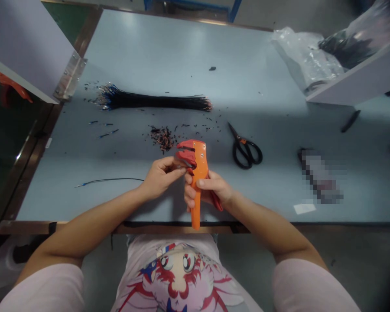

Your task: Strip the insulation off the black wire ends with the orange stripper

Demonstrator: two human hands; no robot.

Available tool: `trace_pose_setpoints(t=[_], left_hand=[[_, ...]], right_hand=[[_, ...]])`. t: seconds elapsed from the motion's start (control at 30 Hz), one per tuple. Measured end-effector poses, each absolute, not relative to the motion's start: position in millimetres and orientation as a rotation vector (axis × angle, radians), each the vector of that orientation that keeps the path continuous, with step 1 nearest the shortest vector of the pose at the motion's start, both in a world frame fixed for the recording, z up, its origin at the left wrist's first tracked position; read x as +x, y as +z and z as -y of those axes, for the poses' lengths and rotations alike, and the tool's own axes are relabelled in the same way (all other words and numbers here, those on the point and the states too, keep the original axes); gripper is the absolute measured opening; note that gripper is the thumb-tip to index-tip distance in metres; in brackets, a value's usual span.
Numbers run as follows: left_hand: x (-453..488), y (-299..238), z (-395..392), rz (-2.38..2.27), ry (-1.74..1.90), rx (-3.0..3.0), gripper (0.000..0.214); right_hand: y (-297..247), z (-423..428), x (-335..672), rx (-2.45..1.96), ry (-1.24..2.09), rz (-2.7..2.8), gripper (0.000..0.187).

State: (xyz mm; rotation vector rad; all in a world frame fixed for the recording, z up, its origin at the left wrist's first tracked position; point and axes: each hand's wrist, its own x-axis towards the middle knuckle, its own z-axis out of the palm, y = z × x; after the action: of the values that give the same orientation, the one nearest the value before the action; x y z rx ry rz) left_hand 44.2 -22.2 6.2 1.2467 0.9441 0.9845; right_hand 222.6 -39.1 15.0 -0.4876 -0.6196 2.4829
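My right hand (211, 187) is wrapped around an orange and red wire stripper (199, 167), held upright with its red jaws pointing left. At those jaws my left hand (160, 177) pinches a thin black wire (117, 179). The wire trails out to the left behind the hand and has a blue terminal at its far tip. Fingers and jaws hide the wire's other end. Just beyond the tool lies a heap of small dark and coppery scraps (162, 138). Farther back is a thick bundle of black wires (156, 101), blue-tipped on the left and coppery on the right.
Black-handled scissors (247, 151) lie to the right of the tool. Several short blue-tipped pieces (108, 133) lie at left. A blurred-out object (321, 175), a white slip (304, 209) and a black pen-like item (351, 121) sit at right. Plastic bags (308, 56) occupy the back right.
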Motion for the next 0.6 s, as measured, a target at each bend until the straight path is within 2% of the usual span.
trace_pose_setpoints(t=[0.6], left_hand=[[46.2, 4.0, 23.0, -0.896, 1.019, 1.260, 0.016]], right_hand=[[17.5, 40.1, 219.4, -0.600, 2.411, 0.736, 0.033]])
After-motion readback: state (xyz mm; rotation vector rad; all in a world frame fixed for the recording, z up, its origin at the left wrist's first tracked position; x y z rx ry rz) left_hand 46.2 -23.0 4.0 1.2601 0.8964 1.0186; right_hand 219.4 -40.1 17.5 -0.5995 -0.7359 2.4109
